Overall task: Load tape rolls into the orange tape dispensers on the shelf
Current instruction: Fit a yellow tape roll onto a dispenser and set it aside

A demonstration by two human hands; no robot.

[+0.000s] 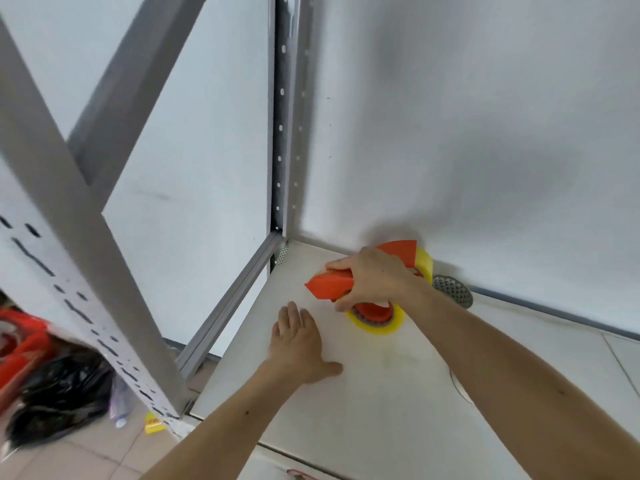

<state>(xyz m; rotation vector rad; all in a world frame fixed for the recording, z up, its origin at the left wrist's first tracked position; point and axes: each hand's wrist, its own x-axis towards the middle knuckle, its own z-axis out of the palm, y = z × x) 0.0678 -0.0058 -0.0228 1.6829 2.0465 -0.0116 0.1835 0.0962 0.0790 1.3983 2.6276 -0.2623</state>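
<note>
Here, an orange tape dispenser (330, 284) is clamped in the right hand (375, 277) at the centre of the frame, over a yellow tape roll (379, 322) on the shelf (398, 393). The left hand (299, 341) is laid flat, fingers spread, just below-left.

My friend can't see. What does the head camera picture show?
A person's right hand grips an orange tape dispenser over a yellow tape roll on a white shelf. The left hand rests flat beside it.
</note>
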